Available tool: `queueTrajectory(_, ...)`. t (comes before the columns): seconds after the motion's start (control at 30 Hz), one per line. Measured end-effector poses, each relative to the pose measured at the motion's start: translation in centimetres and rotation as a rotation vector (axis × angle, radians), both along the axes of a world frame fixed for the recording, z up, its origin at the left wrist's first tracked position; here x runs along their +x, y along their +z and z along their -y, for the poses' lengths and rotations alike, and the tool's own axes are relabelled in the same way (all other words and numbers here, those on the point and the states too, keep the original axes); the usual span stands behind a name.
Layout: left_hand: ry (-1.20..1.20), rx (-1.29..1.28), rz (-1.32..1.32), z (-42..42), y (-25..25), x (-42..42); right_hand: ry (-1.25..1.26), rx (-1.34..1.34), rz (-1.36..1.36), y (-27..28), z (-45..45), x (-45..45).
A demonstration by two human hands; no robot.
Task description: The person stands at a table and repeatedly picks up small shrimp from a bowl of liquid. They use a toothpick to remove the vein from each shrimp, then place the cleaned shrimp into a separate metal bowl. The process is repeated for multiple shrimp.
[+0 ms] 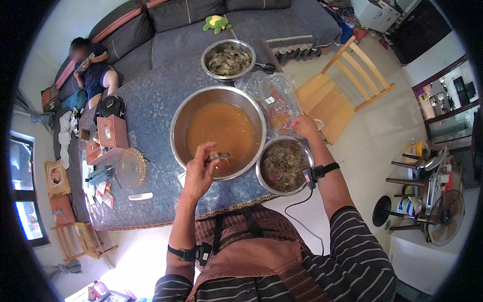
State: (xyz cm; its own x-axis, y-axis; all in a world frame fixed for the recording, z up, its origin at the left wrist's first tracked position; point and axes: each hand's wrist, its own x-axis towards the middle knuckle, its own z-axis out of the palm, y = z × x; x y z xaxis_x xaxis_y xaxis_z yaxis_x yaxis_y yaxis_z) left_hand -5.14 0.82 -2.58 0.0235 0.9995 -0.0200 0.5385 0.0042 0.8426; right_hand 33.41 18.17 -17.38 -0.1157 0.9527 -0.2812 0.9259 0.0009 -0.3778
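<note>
My left hand pinches a raw shrimp between thumb and fingers, over the near side of a large steel basin. Cloudy orange-brown liquid fills the lower part of that basin. My right hand is curled with its fingers bent, at the near right edge of a clear plastic bag with reddish scraps on it. Whether it grips anything is hidden. Just below it stands a smaller steel bowl of shrimp in liquid. Another steel bowl, heaped with shrimp, sits beyond the basin.
Black-handled scissors lie by the far bowl. A wooden chair stands right of the covered table. On the table's left are a pink tissue box, a glass dish and a white comb. A person sits on the sofa.
</note>
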Motion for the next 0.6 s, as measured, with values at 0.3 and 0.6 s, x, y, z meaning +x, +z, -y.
queueTrajectory(0.3, -0.031, -0.010, 0.100, -0.1, -1.0, 0.3, -0.036, -0.013, 0.156, -4.3, -0.5, -1.0)
queueTrajectory(0.6, 0.014, -0.002, 0.159, -0.1, -2.2, 0.4, 0.045, 0.126, 0.187, -5.6, -0.7, -0.4)
